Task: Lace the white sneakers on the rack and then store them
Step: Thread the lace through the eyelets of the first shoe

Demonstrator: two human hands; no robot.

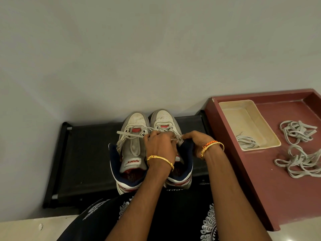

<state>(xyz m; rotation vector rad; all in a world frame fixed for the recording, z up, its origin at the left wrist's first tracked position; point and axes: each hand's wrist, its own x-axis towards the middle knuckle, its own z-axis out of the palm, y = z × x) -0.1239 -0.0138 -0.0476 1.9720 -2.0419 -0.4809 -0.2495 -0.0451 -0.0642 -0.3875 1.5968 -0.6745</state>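
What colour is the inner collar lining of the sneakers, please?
Navy blue, seen in the head view on the left sneaker.

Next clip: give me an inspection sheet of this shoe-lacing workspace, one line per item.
Surface: black fabric shoe rack against grey wall.
Job's things: pair of white sneakers with navy collars side by side on rack, partly laced.
Clutter: cream plastic tray holding a lace, two loose grey lace bundles on maroon tray table.
Fingers: left hand and right hand pinch the right sneaker's lace.
Cables: nothing seen.
Surroundings: pale floor.

Left hand point(160, 146) hides the right sneaker's point(173, 136) eyelets
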